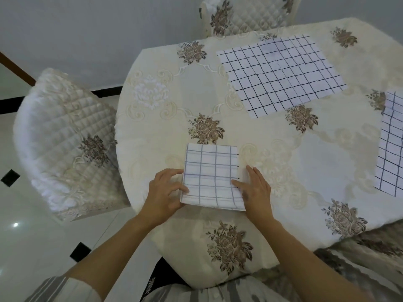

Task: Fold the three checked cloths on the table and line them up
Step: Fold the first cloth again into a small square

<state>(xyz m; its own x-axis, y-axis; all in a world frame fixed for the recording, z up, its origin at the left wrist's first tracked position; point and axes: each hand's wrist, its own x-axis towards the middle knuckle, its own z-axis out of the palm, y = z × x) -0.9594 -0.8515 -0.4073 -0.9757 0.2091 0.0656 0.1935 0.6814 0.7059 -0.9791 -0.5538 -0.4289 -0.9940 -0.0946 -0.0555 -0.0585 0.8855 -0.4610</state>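
Left hand pinches the folded checked cloth at its left edge; right hand presses flat, fingers straight, on its right edge; far spread cloth and right spread cloth lie unfolded

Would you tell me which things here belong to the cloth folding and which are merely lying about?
Job: folded cloth, flat cloth, edge cloth, left hand, right hand.
Lying about: left chair, far chair, table.

White lettering on black garment unreadable; nothing else legible.
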